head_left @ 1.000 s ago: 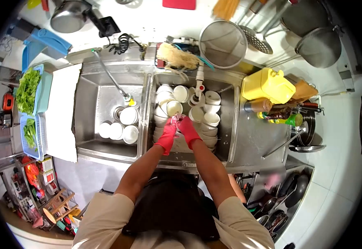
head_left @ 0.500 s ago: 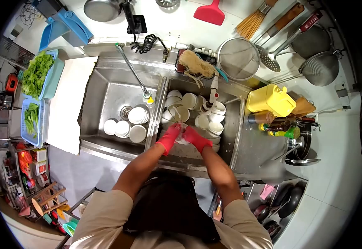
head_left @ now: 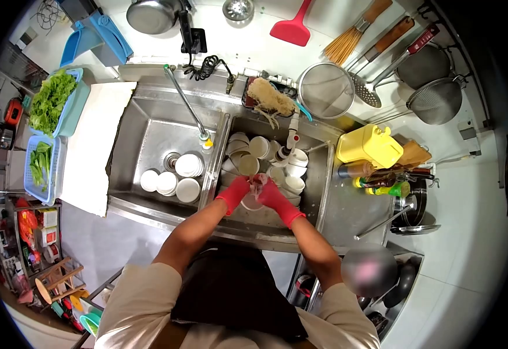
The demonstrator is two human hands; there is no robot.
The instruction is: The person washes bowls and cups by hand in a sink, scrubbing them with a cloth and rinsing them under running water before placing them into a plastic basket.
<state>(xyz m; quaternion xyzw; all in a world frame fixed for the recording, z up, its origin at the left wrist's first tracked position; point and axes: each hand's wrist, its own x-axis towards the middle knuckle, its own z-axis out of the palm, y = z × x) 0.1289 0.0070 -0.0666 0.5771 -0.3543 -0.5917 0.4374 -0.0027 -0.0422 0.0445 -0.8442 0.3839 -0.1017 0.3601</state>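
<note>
Both my hands wear red rubber gloves and meet over the right sink basin [head_left: 306, 218]. My left hand [head_left: 236, 192] is closed, its fingertips against a small, pale, foamy thing [head_left: 258, 185] whose kind I cannot make out. My right hand [head_left: 271, 195] closes on the same spot from the other side. Just below the fingers lies a white bowl [head_left: 252, 202], partly covered by them. Beyond the fingers are another bowl [head_left: 248, 165] and several stacked white bowls [head_left: 259, 147]. More bowls [head_left: 294, 184] lie beside my right hand.
The left basin [head_left: 164, 134] holds stacks of white bowls [head_left: 189, 165] under a faucet [head_left: 187, 107]. A white tap [head_left: 292, 139] reaches over the right basin. A yellow jug [head_left: 370, 145] and bottles [head_left: 382, 180] stand right. Vegetable baskets [head_left: 44, 168] and a white board [head_left: 94, 145] lie left.
The view has shifted slightly. My hands stay together over the right basin, and the pale thing between them looks different. A bowl now shows below my fingers.
</note>
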